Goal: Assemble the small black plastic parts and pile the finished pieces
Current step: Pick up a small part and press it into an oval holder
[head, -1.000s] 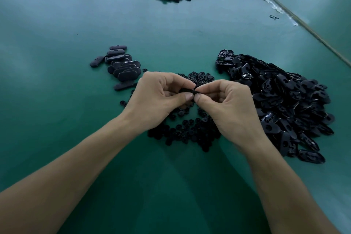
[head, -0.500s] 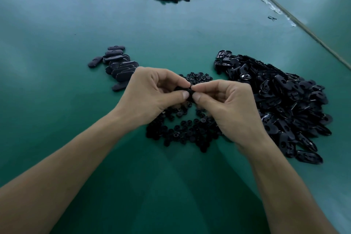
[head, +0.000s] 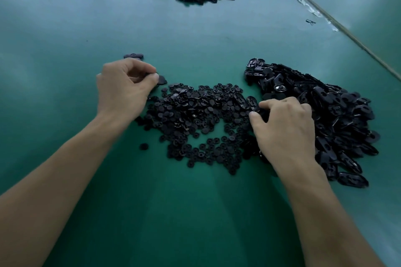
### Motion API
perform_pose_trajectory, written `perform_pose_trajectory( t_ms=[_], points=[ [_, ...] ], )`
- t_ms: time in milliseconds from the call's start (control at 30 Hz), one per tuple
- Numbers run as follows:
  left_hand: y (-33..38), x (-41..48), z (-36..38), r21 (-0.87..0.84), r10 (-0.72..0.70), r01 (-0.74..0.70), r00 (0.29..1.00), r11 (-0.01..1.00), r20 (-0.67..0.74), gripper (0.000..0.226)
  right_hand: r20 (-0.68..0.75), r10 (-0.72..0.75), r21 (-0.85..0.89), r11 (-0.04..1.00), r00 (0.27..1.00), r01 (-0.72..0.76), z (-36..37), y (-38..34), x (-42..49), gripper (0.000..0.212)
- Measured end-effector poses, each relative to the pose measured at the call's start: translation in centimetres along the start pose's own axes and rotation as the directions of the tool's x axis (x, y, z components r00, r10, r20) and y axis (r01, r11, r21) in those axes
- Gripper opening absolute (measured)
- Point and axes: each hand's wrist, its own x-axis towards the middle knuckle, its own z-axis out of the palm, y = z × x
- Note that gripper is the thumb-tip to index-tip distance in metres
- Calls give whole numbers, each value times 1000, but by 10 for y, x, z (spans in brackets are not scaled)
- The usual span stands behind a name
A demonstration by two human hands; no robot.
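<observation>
- The left hand (head: 125,86) is just left of the heap of round parts (head: 195,119). Its grip is clamped on a finished piece (head: 161,80), between thumb and forefinger.
- The long axis of this piece lies about left to right across the counter (head: 65,28). Its free rounded end points toward the heap, and the fingers hide the rest.
- If the piece is let go here, it can fall on the left edge of the heap and get lost among the loose parts. It would then miss the other finished piece (head: 133,56) lying just behind the hand.
- The right hand (head: 284,128) is at the right edge of the heap, with its fingers curled down onto the parts. I cannot tell if its grip already holds one.
- The oblong shells (head: 325,115) touch the heap on that side. I think a hasty pick can take two parts, or drag shells in among the round ones.
</observation>
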Motion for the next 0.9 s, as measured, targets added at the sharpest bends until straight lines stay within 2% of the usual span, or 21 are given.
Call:
perform_pose_trajectory(
  t_ms=[167,300,433,600,667,733,800,900],
  points=[
    [-8,2,-2,141,21,-17,999,990,-28,24,6,-46,18,999,999,46,0,-5,1,46],
    [-10,2,-4,217,28,-23,999,976,-22,24,61,-71,-47,996,996,74,4,-8,2,39],
    [-10,0,-3,330,59,-58,998,942,4,14,4,-92,-24,995,996,92,8,-9,0,30],
    [-8,-2,-1,390,115,-108,993,915,7,14,-78,-118,31,992,990,121,9,-8,0,23],
    [-1,-5,2,357,166,-165,986,919,27,10,-158,-134,100,984,978,151,8,-8,0,23],
    [10,-13,7,296,231,-244,970,924,79,7,-201,-146,258,946,969,197,6,-10,0,22],
    [22,-23,13,177,243,-272,956,946,166,6,-160,-150,483,850,976,210,5,-15,-2,18],
    [37,-37,21,-42,205,-203,913,978,353,12,-13,-198,720,678,980,146,8,-22,-4,16]
  ],
)
